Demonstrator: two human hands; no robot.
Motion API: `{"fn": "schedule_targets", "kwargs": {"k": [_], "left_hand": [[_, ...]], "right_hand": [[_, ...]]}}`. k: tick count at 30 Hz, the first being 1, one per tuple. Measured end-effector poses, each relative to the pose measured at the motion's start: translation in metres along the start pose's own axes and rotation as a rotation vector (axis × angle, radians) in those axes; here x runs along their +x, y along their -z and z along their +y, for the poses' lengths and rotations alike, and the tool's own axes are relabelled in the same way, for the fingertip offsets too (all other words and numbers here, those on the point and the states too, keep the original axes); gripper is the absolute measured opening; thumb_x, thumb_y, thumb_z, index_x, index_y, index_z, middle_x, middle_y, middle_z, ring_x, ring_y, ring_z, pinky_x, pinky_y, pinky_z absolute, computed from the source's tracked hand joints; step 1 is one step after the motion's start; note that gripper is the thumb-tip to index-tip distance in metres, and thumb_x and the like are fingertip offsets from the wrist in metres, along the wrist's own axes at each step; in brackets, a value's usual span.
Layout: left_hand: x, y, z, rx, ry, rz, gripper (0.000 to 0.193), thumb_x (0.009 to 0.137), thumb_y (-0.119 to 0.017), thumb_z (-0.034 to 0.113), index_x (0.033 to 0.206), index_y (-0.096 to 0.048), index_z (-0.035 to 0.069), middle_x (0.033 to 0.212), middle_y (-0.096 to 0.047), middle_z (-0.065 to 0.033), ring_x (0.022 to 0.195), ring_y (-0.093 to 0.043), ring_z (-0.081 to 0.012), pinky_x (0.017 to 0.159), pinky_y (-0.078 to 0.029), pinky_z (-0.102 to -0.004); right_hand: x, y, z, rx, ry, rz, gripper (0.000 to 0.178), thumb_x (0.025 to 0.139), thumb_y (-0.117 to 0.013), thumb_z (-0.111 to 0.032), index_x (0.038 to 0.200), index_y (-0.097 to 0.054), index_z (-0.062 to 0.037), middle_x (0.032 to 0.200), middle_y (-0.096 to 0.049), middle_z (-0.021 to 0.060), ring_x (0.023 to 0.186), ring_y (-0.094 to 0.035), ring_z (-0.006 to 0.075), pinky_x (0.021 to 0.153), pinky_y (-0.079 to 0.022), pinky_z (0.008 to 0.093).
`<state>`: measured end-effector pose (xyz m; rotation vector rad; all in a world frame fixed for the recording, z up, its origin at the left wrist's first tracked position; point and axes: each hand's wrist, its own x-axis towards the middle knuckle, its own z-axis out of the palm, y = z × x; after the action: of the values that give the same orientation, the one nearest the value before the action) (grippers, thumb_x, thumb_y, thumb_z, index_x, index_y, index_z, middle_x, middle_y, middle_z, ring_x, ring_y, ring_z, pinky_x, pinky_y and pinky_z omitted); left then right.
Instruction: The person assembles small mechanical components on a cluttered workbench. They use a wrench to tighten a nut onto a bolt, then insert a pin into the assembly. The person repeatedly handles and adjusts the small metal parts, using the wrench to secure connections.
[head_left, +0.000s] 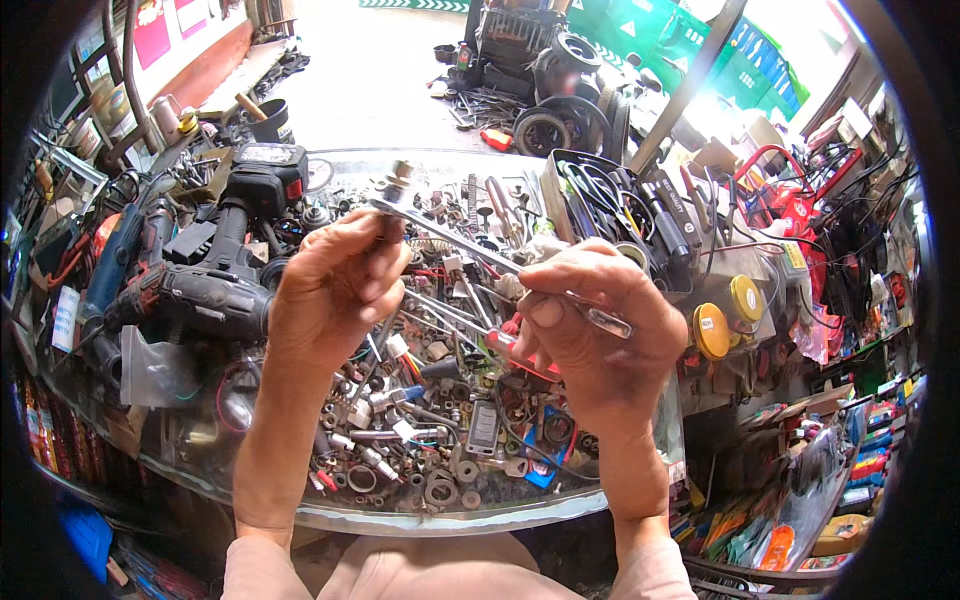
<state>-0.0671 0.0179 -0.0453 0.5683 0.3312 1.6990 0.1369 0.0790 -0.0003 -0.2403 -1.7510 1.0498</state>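
My left hand (330, 285) is closed, its fingertips round the lower part of a small metal fitting (399, 174) held upright above the glass-topped table. In my right hand (618, 325) is a wrench (458, 239), gripped by its handle, whose end shows past the thumb. The wrench slants up to the left, and its far end meets the fitting just above my left fingertips. Whether its jaw fully seats there I cannot tell. Below both hands lie loose washers, nuts and metal parts, with a red-handled tool (520, 355) beneath my right fingers.
A cordless drill (215, 290) and a blue angle grinder (113, 262) lie at the left. Behind my right hand stands a tray of tools and cables (600, 190). Yellow-lidded jars (710, 332) sit to the right. The glass table edge (450, 520) curves close to my body.
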Motion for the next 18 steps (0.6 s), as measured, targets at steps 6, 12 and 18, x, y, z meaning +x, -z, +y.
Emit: {"fn": "schedule_targets", "kwargs": {"k": [6, 12, 18], "left_hand": [[-0.002, 0.005, 0.004, -0.113, 0.038, -0.436, 0.025, 0.085, -0.051, 0.012, 0.097, -0.053, -0.010, 0.064, -0.051, -0.0107, 0.045, -0.037, -0.0097, 0.034, -0.033, -0.0215], [-0.009, -0.023, 0.021, 0.758, 0.211, -0.774, 0.018, 0.077, -0.063, 0.008, 0.072, -0.061, -0.009, 0.057, -0.053, -0.0110, 0.049, -0.051, -0.0169, 0.047, -0.039, -0.0312], [-0.014, -0.034, -0.003, 1.597, 0.321, -0.497, 0.011, 0.076, -0.055, 0.006, 0.068, -0.057, -0.002, 0.057, -0.053, -0.0112, 0.051, -0.051, -0.0198, 0.052, -0.043, -0.0322]], "right_hand": [[0.005, 0.018, 0.007, 0.610, -0.408, -0.043, 0.016, 0.084, -0.066, -0.006, 0.096, -0.060, 0.0035, 0.068, -0.060, 0.0071, 0.050, -0.057, 0.0104, 0.040, -0.041, 0.0198], [0.012, 0.027, 0.015, 0.696, -0.619, -0.104, 0.016, 0.078, -0.072, -0.006, 0.085, -0.059, 0.0007, 0.062, -0.056, 0.0045, 0.041, -0.050, 0.0086, 0.033, -0.035, 0.0208], [0.010, 0.030, 0.010, 0.468, -0.522, -0.168, 0.014, 0.077, -0.073, -0.003, 0.086, -0.062, 0.0006, 0.066, -0.058, 0.0024, 0.049, -0.050, 0.0051, 0.040, -0.035, 0.0179]]}}
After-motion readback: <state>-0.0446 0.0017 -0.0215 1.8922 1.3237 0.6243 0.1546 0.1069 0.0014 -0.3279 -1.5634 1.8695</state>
